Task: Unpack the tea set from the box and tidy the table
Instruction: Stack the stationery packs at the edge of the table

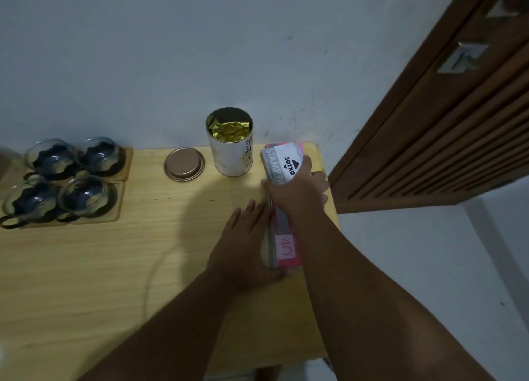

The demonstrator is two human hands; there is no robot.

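Both hands are lying open on the box (283,209) at the table's (114,266) right edge, right hand (297,189) flat across its top, left hand (246,237) pressing its side.

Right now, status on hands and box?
Left hand flat against box side. Right hand pressing on stamp pad box. Tea canister open, lid beside it.

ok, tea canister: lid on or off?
Off. The canister stands upright with its mouth open, gold foil visible inside. Its lid lies flat on the table just left of it, apart.
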